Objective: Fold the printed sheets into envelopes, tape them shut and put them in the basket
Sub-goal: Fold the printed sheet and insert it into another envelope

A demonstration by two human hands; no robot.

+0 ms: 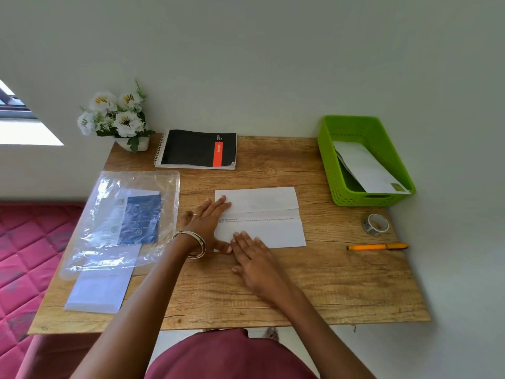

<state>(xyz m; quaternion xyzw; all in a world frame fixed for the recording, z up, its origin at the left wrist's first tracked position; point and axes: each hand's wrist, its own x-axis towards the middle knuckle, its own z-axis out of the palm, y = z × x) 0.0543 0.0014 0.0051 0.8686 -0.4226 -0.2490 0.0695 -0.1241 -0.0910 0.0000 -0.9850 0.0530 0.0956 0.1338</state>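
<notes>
- Head view: the fingers [224, 201] of my left hand [208, 220] lie spread and flat on the left end of the sheet [259, 217], gripping nothing, only pressing down.
- My right hand [252, 258] is flat too, fingers stretched out and held together, their tips resting on the near left corner of the sheet; the palm sits on the bench [328, 283] just in front of the paper.
- Both hands are open; neither one holds anything.
- My left wrist wears silver bangles [195, 243] and one finger wears a ring [195, 215].
- The sheet lies in the middle of the bench, its far and near parts folded inward, so that a narrow strip with printed lines shows between the two flaps.
- To my left, a clear plastic bag [123, 217] with a blue card inside lies over some white paper [95, 294] at the bench edge.
- Behind the sheet, near the wall, lie a black spiral notebook [195, 149] and a pot of white flowers [116, 119].
- To my right, a roll of tape [375, 224] stands near the bench edge, and an orange pen [378, 246] lies just in front of it.
- At the far right corner is a green basket [328, 160] with a white envelope [369, 168] leaning inside it.
</notes>
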